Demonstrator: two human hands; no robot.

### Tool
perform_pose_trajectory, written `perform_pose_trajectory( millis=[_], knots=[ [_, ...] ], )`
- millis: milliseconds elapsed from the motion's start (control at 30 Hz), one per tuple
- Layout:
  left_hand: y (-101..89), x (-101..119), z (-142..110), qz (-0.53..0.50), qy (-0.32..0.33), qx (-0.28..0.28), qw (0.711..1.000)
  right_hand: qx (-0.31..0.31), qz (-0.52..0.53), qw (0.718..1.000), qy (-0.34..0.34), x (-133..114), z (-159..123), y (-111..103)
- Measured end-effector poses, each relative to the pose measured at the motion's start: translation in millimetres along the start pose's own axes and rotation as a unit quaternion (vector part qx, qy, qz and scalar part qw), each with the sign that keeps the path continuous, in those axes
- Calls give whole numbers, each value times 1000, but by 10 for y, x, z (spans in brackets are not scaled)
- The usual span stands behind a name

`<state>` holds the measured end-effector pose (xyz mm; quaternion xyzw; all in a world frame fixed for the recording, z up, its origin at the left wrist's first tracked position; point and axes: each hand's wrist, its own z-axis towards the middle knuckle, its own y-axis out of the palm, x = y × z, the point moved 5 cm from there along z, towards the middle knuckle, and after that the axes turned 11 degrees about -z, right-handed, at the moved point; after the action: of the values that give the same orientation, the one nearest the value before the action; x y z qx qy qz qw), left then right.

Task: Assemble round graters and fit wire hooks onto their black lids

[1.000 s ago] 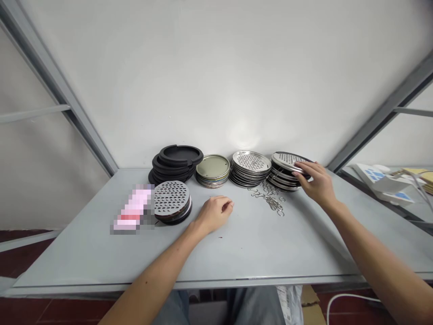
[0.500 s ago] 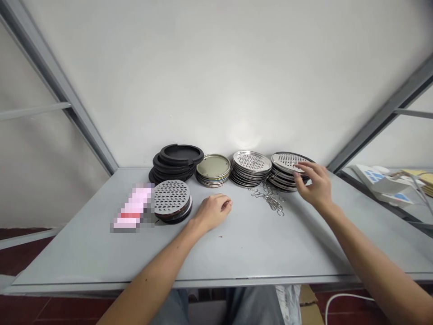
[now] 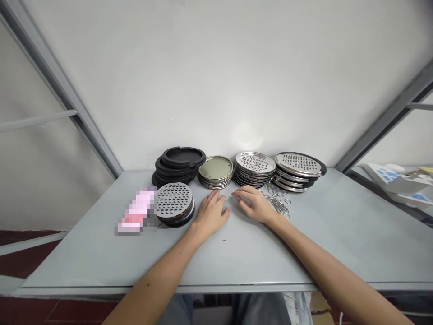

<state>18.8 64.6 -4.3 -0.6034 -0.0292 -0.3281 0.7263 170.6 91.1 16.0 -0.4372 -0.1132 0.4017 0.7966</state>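
Grey metal tabletop [image 3: 324, 243] under a white wall: a pixelated pink packet [image 3: 137, 211], a perforated steel disc stack [image 3: 174, 201], black rubber rings [image 3: 182, 158] behind, then tin lids [image 3: 215, 167]. Left hand [image 3: 212, 214] lies spread, holding nothing; right hand [image 3: 253, 203], also open and empty, rests just beside wire hooks [image 3: 279, 201], below perforated steel plates [image 3: 254, 162] and a steel grater stack [image 3: 297, 169].

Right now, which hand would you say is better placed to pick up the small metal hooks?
Probably the right hand: it lies just beside the metal hooks, while the left hand sits farther away, next to the stack of perforated discs.
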Motion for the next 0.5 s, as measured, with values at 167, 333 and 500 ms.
perform_pose_trajectory(
  millis=[167,333,500],
  knots=[
    [29,-5,-29,-10,-20,-66,998,-53,34,997,44,112,-97,22],
    [44,19,-54,19,-5,-62,998,-87,35,995,25,80,-99,65],
    [27,-2,-79,32,12,-39,999,-97,30,995,24,72,-85,70]
  ],
)
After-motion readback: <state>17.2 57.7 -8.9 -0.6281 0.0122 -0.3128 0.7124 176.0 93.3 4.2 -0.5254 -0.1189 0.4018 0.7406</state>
